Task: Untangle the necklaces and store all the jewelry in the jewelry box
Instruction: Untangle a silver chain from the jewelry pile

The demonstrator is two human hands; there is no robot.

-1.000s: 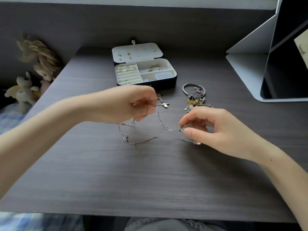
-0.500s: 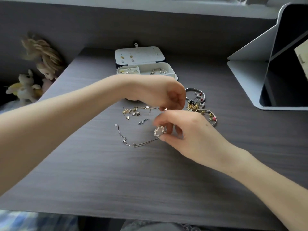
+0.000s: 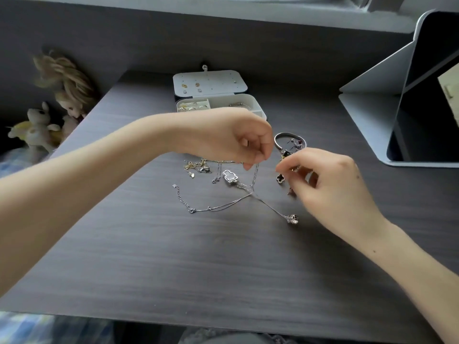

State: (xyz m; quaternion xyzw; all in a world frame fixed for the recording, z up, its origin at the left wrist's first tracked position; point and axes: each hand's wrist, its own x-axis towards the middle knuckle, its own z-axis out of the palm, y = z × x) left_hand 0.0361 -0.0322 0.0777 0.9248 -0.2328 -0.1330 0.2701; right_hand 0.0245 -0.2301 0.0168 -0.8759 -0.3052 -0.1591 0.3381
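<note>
Dark wood-grain tabletop (image 3: 223, 269); left hand (image 3: 233, 140) pinching thin silver chain necklace (image 3: 223, 206), likely limp, featherlight, snag-prone; right hand (image 3: 330, 184) curled, grip untellable; best taken gently at crossing below left hand.

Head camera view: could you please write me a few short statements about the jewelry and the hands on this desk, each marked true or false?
1. The jewelry box is closed. False: its lid stands open, with earrings pinned inside it.
2. The left hand pinches a silver chain that hangs down from its fingers. True.
3. A silver bangle lies on the desk, outside the box. True.
4. The round silver pendant is already stored in the box. False: it lies on the desk at the end of a thin chain, close to the right hand.
</note>
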